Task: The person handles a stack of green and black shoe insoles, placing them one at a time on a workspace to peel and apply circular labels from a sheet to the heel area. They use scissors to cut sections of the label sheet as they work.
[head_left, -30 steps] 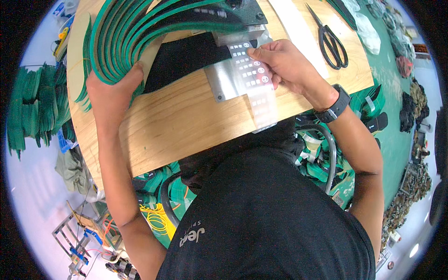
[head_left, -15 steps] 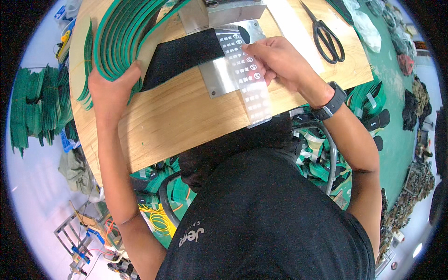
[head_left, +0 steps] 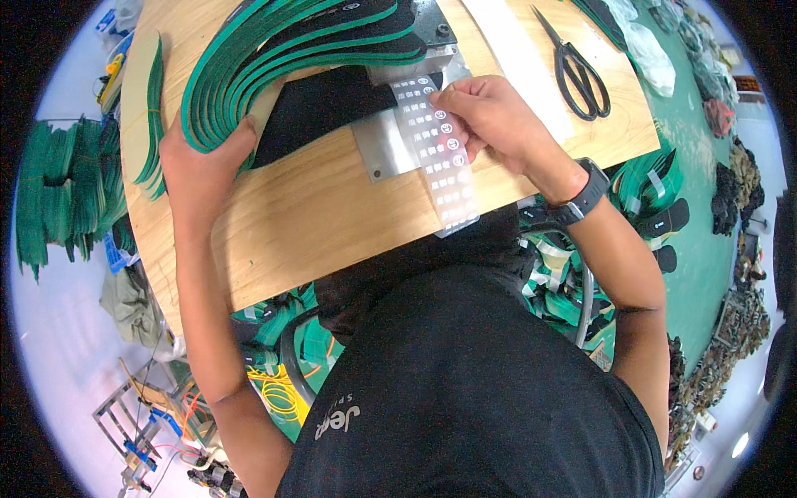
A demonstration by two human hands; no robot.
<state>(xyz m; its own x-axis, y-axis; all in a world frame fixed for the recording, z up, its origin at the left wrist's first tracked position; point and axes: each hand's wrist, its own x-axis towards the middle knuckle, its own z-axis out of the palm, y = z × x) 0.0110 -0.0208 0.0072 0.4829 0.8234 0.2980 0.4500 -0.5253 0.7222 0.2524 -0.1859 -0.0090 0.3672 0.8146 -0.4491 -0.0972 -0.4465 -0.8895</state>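
My left hand [head_left: 203, 166] is closed round the bent end of a thick stack of green-edged black insoles [head_left: 217, 91], which arches away to the far side. Flat on the table below the stack lies another black insole [head_left: 320, 112], its right end under a clear strip with rows of white printed marks [head_left: 444, 170]. With thumb and fingers together, my right hand [head_left: 494, 116] pinches the strip's right edge. A shiny metal plate [head_left: 382, 153] sits beneath the strip and insole. The far metal block [head_left: 436, 37] is partly covered by the stack's ends.
Black-handled scissors [head_left: 581, 83] lie at the table's right, near a white strip [head_left: 519, 62]. At the left edge stands a small banded bundle of insoles [head_left: 152, 116]. Beyond the wooden table [head_left: 274, 241], green insole piles [head_left: 58, 191] hang or stack at left.
The stack in my left hand has swung its free ends right, over the metal block and part of the flat insole. My right hand and the strip have shifted slightly nearer.
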